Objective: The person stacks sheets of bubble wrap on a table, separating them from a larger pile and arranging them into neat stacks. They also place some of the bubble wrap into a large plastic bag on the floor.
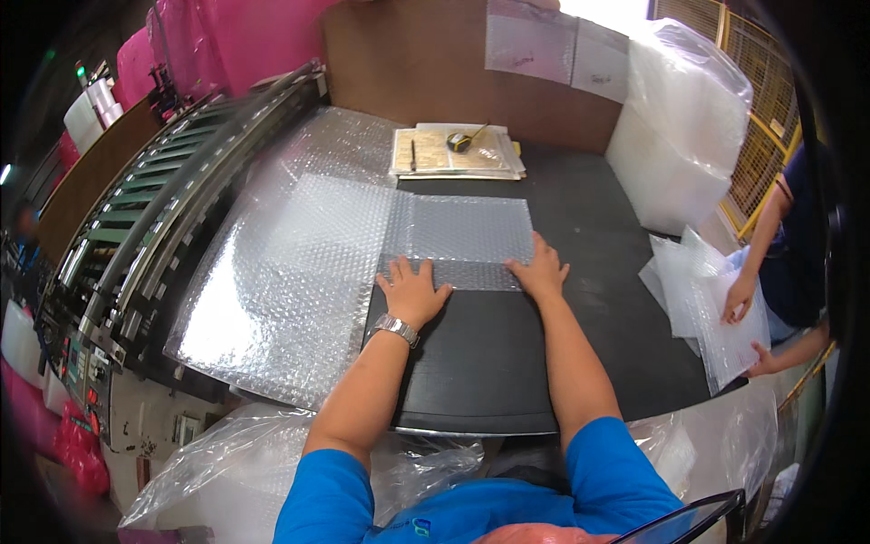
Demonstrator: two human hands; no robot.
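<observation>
A small clear bubble-wrap piece (pixel 467 228) lies flat on the black tabletop, its left part overlapping a large bubble-wrap sheet (pixel 281 290). My left hand (pixel 414 292), with a metal watch at the wrist, rests with fingers spread on the near left edge of the small piece. At its near right corner is my right hand (pixel 542 271), fingers spread, the tips touching the wrap. Neither hand is closed around anything. Whether the small piece is a pouch or a folded sheet I cannot make out.
Papers (pixel 453 154) carrying a tape measure (pixel 459 142) and pen lie at the back. A roller machine (pixel 149 213) stands left. At right, a co-worker's hands (pixel 741 297) hold bubble-wrap pieces (pixel 702 299) below a tall wrapped stack (pixel 675 136). A brown board (pixel 453 68) closes the back.
</observation>
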